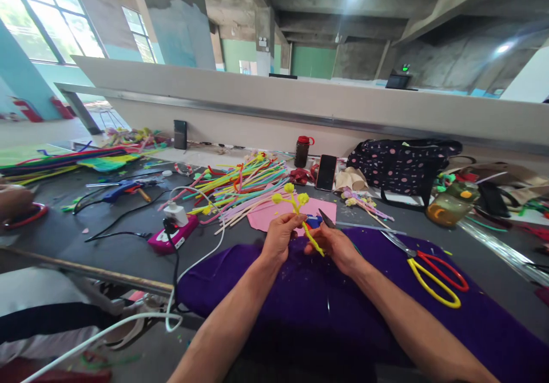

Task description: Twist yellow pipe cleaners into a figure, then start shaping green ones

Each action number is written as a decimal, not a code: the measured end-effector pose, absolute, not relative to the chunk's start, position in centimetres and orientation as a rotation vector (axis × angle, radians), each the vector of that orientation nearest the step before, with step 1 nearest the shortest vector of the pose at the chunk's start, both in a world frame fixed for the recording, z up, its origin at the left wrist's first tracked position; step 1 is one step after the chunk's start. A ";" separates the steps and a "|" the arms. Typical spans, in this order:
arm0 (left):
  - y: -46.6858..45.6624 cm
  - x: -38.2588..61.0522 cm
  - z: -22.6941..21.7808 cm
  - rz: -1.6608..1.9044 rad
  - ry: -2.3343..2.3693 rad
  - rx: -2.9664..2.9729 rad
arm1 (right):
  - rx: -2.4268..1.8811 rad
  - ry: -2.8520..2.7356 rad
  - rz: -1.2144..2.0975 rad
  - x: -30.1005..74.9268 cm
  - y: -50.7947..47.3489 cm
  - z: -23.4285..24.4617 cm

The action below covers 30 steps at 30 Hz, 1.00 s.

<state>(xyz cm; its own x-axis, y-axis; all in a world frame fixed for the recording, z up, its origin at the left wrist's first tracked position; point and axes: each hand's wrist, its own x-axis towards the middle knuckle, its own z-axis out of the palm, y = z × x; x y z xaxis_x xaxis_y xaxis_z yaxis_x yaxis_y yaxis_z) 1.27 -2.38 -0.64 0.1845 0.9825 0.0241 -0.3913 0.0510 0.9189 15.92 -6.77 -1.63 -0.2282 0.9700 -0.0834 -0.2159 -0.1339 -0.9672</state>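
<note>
My left hand (pixel 281 235) is closed around the stem of a yellow pipe-cleaner flower (pixel 295 201) with three round tips, held upright over the purple cloth (pixel 351 297). My right hand (pixel 334 244) pinches the lower end of the same yellow stem and also holds small cutters (pixel 326 219) whose dark blades stick up beside the stem. Both hands work close together above the cloth, just in front of a pink sheet (pixel 274 214).
A heap of coloured pipe cleaners (pixel 240 186) lies behind the hands. Red-and-yellow scissors (pixel 433 268) rest right on the cloth. A blue glue gun (pixel 122 188), pink power strip (pixel 171 237), phone (pixel 326 172), bottle (pixel 302 150) and dotted bag (pixel 398 166) stand around. Another person's hand (pixel 12 200) is at far left.
</note>
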 end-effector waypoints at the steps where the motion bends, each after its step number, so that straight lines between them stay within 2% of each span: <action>1: -2.3 1.2 -0.6 1.241 0.797 0.971 | -1.024 -1.171 1.527 16.0 -6.8 -1.6; 12: -3.1 1.8 -0.6 1.191 0.772 1.171 | -1.175 -1.622 0.788 15.3 -7.0 -2.1; 14: -3.2 1.9 -0.6 1.183 0.763 1.180 | -1.168 -1.635 0.734 15.4 -7.1 -1.8; 16: -3.3 2.0 -0.5 1.145 0.747 1.140 | -1.112 -1.608 0.846 15.3 -7.2 -1.5; 21: -3.6 1.8 0.1 1.064 0.647 0.949 | -0.771 -1.269 1.558 14.7 -7.1 -1.9; 23: -3.6 1.7 0.2 1.048 0.607 0.917 | -0.650 -1.160 1.732 14.5 -7.0 -2.4; 26: -3.6 1.5 0.2 1.017 0.565 0.932 | -0.586 -1.092 1.830 14.4 -6.8 -2.8; 30: -3.6 1.5 0.1 1.029 0.606 0.986 | -0.627 -1.080 1.803 14.4 -6.8 -2.9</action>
